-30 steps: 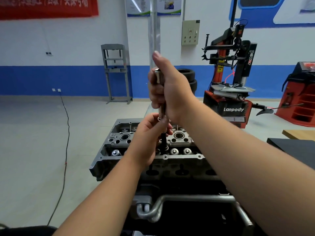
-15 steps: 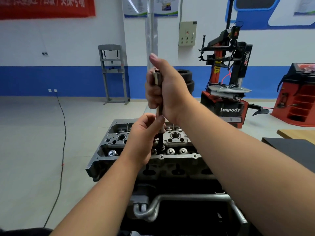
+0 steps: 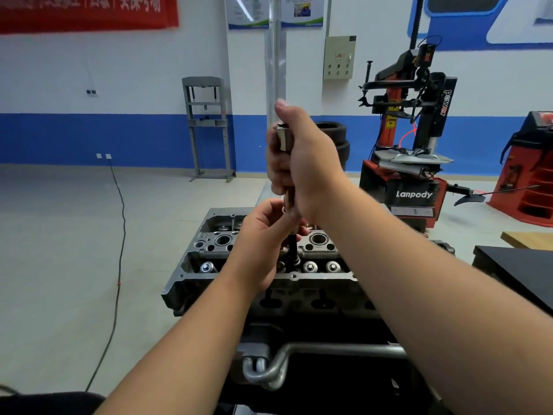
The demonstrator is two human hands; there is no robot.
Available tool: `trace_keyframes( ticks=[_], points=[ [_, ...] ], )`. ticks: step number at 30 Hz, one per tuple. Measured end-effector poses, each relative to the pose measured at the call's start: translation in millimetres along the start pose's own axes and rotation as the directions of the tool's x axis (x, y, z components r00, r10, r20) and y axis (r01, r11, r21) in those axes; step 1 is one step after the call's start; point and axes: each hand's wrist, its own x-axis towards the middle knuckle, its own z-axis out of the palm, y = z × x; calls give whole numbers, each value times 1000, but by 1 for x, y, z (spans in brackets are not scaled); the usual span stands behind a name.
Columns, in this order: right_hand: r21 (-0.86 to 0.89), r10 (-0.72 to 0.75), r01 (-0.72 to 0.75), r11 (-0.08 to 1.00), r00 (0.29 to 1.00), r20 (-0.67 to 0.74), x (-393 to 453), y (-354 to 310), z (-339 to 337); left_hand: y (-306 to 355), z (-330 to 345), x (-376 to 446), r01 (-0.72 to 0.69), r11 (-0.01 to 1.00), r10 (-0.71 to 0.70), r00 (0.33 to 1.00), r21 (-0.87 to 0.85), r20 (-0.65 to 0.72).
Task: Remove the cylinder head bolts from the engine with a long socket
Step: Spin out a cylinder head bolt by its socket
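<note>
Gripping the long socket (image 3: 283, 139) near its upper end, the right hand (image 3: 302, 163) wraps its fingers around the tool with the thumb raised above the top. Only a short silver section shows above the fist; the middle of the tool is hidden inside the palm. Below the fist a darker shaft emerges and runs straight down. The long axis stands close to vertical, the upper end pointing at the ceiling and the lower end at the cylinder head (image 3: 209, 262).

The left hand (image 3: 263, 235) sits directly beneath the right hand, its fingers curled around the lower shaft, touching it at about the level of a small silver ring. The point where the tool meets the bolt is partly covered by this hand, so the bolt head cannot be made out.

The cylinder head lies in the centre of the view, on the engine. Its near face is partly hidden behind both forearms, and its right end is cut off by the right arm. A bent metal pipe (image 3: 269, 375) lies below it. A red tyre changer (image 3: 413, 163) stands at the rear right.
</note>
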Motion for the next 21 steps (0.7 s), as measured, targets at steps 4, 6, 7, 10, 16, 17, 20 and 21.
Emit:
trace_keyframes(
  ticks=[4,6,7,10,16,17,20,21],
  points=[
    [49,52,-60,997,986,160,0,-5,-16,3,1,0,77,993,-72,996,-84,60],
    [59,49,-55,997,994,102,-2,-5,-14,1,1,1,75,996,-72,996,-56,48],
    [56,28,-31,998,999,45,-3,-5,-10,2,1,1,75,996,-73,996,-53,46],
    [-65,-100,88,994,976,-194,-6,-4,1,2,2,1,40,999,-40,999,-14,34],
    [11,-35,36,999,998,-51,-4,-10,-1,1,2,0,-4,1000,5,999,18,-45],
    [34,11,-12,999,999,42,-2,-15,-6,3,3,-1,-3,1000,3,999,12,-52],
    [31,59,-65,997,985,164,0,-21,-17,3,3,-1,27,1000,-27,999,8,17],
    [31,61,-67,997,987,152,-1,-20,-17,5,4,-2,43,999,-44,998,19,48]
  ],
)
